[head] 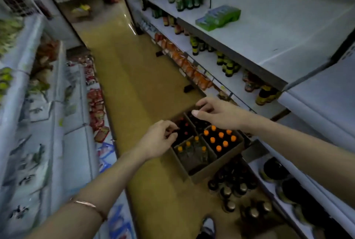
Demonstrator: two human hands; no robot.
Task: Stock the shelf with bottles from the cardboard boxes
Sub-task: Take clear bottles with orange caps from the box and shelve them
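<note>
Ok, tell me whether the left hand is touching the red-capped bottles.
Cannot tell. The head view shows the left hand overlapping the red-capped bottles, blurred, so neither contact nor gap is plain.

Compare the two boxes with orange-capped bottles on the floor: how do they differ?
The right-hand box is nearly full, with about nine orange caps packed close. The left-hand box shows only about four caps, and its near part looks empty. The left one lies nearer the aisle, the right one nearer the shelf. Both are open brown cardboard boxes, standing side by side.

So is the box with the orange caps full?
Nearly full: orange caps stand upright in close rows across the box, with little floor showing.
</note>
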